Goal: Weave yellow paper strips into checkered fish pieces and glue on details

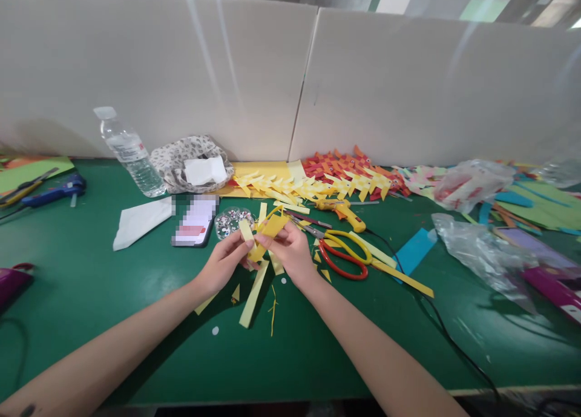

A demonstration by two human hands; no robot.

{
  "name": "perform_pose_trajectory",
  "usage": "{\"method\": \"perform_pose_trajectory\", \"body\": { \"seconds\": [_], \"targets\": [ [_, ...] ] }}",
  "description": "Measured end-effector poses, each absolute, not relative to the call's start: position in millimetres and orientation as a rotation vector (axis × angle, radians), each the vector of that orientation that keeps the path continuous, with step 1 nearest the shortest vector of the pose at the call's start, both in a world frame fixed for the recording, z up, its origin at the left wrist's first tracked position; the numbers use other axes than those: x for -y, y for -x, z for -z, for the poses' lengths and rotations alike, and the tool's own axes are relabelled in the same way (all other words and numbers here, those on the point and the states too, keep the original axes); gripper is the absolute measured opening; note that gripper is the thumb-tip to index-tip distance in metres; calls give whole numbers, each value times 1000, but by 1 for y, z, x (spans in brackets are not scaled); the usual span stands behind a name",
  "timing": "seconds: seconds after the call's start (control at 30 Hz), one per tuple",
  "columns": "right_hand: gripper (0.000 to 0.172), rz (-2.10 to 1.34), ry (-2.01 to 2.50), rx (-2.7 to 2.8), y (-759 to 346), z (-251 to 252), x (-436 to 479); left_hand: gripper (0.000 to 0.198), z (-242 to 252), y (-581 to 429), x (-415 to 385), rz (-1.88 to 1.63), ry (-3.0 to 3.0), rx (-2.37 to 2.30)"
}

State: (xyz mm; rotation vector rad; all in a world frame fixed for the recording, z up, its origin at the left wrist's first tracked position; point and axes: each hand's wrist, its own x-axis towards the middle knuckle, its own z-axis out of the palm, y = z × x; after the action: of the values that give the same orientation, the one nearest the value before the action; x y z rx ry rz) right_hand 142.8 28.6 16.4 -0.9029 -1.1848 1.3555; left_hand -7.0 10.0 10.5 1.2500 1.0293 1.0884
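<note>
Pinching yellow paper strips point(273, 228), the left hand point(226, 256) and the right hand point(294, 249) hold them up together above the green desk point(295, 356), near the scissors point(323, 235) with red and yellow handles.

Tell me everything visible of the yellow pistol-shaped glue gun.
The yellow pistol-shaped glue gun, plastic-looking, lies on its side on the green tabletop, beyond the red-and-yellow-handled metal scissors. Its orange trigger shows; its nozzle end points left, and its grip slants toward the near right, where a thin black cord leaves it. Neither the left hand nor the right hand touches it. Whether the translucent stick behind it is inserted is unclear.
</note>
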Motion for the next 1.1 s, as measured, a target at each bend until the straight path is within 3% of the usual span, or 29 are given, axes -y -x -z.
{"method": "perform_pose_trajectory", "body": {
  "seconds": [0.4, 0.8, 1.0, 1.1],
  "targets": [
    [31, -1265, 990, 1041, -142, -16, -31, 29, -11, 7, -15, -1201, -1086, -1115],
    [28, -1116, 954, 1109, -141, -12, -29, 42, -7, 6, -10, -1111, -1223, -1034],
    [43, -1161, 876, 1152, -139, -8, -29, 32, -7, 5, -14, -1072, -1229, -1034],
    [42, -1154, 928, 1194, -140, -7, -31, 31, -7, 6, -16, -1100, -1214, -1066]
  ]
}}
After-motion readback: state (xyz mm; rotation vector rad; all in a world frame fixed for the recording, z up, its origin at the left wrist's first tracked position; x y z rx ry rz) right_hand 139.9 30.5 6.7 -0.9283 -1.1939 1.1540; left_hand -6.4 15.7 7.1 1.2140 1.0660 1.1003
